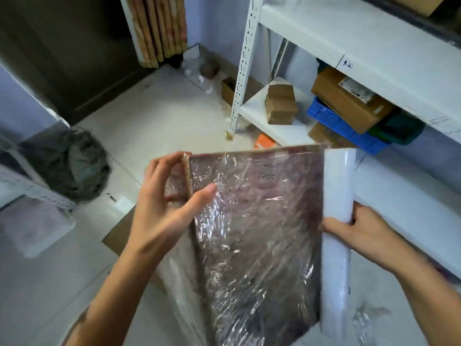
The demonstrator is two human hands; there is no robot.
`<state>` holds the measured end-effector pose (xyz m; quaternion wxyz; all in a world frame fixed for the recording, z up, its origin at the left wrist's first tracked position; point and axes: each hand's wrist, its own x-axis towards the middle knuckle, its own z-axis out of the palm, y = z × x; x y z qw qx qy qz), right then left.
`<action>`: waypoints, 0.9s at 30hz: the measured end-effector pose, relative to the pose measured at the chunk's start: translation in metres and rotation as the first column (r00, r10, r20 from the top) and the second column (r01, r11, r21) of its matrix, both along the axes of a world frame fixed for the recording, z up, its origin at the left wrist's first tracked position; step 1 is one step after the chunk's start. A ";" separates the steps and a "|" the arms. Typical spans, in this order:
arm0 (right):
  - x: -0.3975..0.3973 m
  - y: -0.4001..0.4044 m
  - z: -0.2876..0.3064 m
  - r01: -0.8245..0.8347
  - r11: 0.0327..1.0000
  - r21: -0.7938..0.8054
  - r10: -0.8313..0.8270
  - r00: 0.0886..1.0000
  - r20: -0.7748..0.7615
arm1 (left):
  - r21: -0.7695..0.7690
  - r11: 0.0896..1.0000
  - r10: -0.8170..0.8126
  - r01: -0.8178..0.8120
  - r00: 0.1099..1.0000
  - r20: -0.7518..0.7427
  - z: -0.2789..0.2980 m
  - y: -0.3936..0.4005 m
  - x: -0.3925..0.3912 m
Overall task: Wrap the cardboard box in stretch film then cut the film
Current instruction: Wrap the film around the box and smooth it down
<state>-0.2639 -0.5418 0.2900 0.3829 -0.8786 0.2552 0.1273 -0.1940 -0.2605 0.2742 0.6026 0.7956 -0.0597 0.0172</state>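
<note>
Gripping box point(254, 221) edge, left hand point(169, 196); right hand point(361, 233) holds roll point(338, 193).

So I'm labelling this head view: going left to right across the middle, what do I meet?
Dark bag → left hand → film-covered cardboard box → stretch film roll → right hand.

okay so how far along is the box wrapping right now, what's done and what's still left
Done: the box already has crinkled film across its facing side.
In hand: the left hand holds the box's top corner, thumb on the film; the right hand grips the film roll at the box's right edge.
Left: the film runs uncut from the roll, so cutting remains. I can't see the back.
</note>
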 end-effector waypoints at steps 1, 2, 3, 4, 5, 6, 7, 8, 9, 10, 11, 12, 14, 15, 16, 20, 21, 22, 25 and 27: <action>0.001 0.003 0.000 -0.012 1.000 -0.018 0.012 1.000 -0.012 | -0.016 1.000 -0.022 0.022 1.000 -0.009 -0.001 0.001 0.003; 0.003 0.005 -0.001 -0.010 1.000 -0.022 0.009 1.000 -0.022 | -0.033 0.998 -0.045 0.044 0.999 -0.028 -0.002 0.003 0.008; 0.005 0.007 -0.003 -0.002 1.000 -0.005 0.002 1.000 -0.025 | -0.055 0.997 -0.066 0.063 0.996 -0.059 -0.004 0.006 0.015; 0.007 0.008 -0.005 0.011 1.000 0.021 -0.010 0.999 -0.035 | -0.086 0.993 -0.089 0.080 0.991 -0.096 -0.008 0.010 0.023; 0.009 0.010 -0.008 0.023 0.999 0.048 -0.020 0.998 -0.053 | -0.119 0.988 -0.113 0.098 0.986 -0.127 -0.012 0.014 0.031; 0.011 0.014 -0.010 0.029 0.997 0.075 -0.024 0.997 -0.069 | -0.162 0.981 -0.133 0.109 0.980 -0.146 -0.016 0.017 0.038; 0.013 0.017 -0.013 0.031 0.994 0.106 -0.022 0.996 -0.081 | -0.204 0.973 -0.147 0.111 0.975 -0.168 -0.020 0.021 0.044; 0.014 0.022 -0.015 0.033 0.990 0.139 -0.021 0.996 -0.085 | -0.253 0.961 -0.159 0.110 0.970 -0.185 -0.024 0.023 0.050; 0.015 0.026 -0.016 0.030 0.984 0.177 -0.017 0.997 -0.073 | -0.307 0.946 -0.172 0.104 0.963 -0.205 -0.026 0.024 0.055; 0.016 0.030 -0.016 0.028 0.976 0.216 -0.017 0.998 -0.054 | -0.355 0.929 -0.191 0.104 0.957 -0.218 -0.027 0.024 0.059; 0.016 0.034 -0.016 0.029 0.966 0.256 -0.022 0.999 -0.032 | -0.360 0.927 -0.191 0.102 0.956 -0.221 -0.028 0.024 0.062; 0.017 0.037 -0.015 0.035 0.956 0.293 -0.033 0.999 -0.013 | -0.319 0.944 -0.166 0.091 0.962 -0.217 -0.030 0.025 0.065; 0.019 0.041 -0.014 0.057 0.944 0.325 -0.065 0.998 0.014 | -0.128 0.991 -0.074 0.051 0.979 -0.188 -0.028 0.026 0.069; 0.020 0.041 -0.015 0.067 0.944 0.323 -0.079 0.997 0.025 | 0.012 1.000 -0.024 0.026 0.986 -0.165 -0.024 0.026 0.068; 0.020 0.043 -0.015 0.075 0.945 0.318 -0.091 0.995 0.035 | 0.201 0.979 0.046 -0.020 0.991 -0.123 -0.021 0.026 0.065; 0.018 0.047 -0.019 0.047 0.955 0.294 -0.054 0.998 0.015 | 0.754 0.579 0.000 -0.310 0.925 0.380 -0.013 -0.001 0.026; 0.017 0.048 -0.021 0.036 0.957 0.289 -0.041 0.999 0.012 | 0.798 0.539 -0.108 -0.269 0.918 0.382 -0.021 -0.011 0.014; 0.016 0.050 -0.022 0.029 0.959 0.282 -0.034 0.999 0.012 | 0.835 0.503 -0.171 -0.221 0.922 0.347 -0.032 -0.018 0.004; 0.014 0.055 -0.025 0.007 0.957 0.291 -0.016 0.999 0.028 | 0.868 0.448 -0.147 -0.212 0.941 0.305 -0.054 -0.021 -0.008; 0.014 0.062 -0.025 0.004 0.940 0.341 -0.013 1.000 0.024 | 0.873 0.424 -0.116 -0.242 0.941 0.318 -0.055 -0.014 -0.005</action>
